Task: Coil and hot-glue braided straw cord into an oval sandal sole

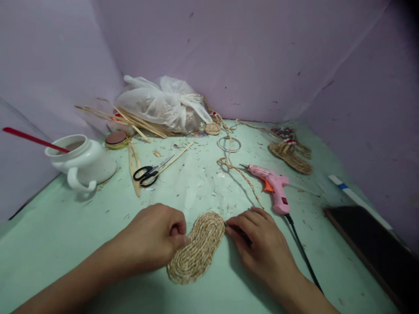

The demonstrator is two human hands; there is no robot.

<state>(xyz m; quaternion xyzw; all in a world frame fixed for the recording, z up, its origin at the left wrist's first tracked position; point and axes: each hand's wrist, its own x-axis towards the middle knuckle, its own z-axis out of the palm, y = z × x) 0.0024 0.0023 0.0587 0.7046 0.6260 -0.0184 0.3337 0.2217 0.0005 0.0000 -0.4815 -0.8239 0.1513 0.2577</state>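
A sole-shaped piece of coiled, braided straw (198,248) lies on the green tabletop between my two hands. My left hand (157,235) is closed at its left edge, thumb and curled fingers gripping the rim of the straw sole. At the upper right edge, my right hand (258,240) pinches a thin dark thing whose tip touches the sole; most of it is hidden by the fingers. A loose straw braid (244,174) runs down the table and ends by my right knuckles. Just beyond that hand lies a pink glue gun (270,181), its nozzle pointing left.
Black-handled scissors (147,174) lie at left near straw strips (134,170). A white pot (88,159) holds a red stick (36,139). Behind are a white plastic bag (163,102) and a metal ring (229,138). A small woven piece (290,155) and dark tablet-like slab (366,244) sit right.
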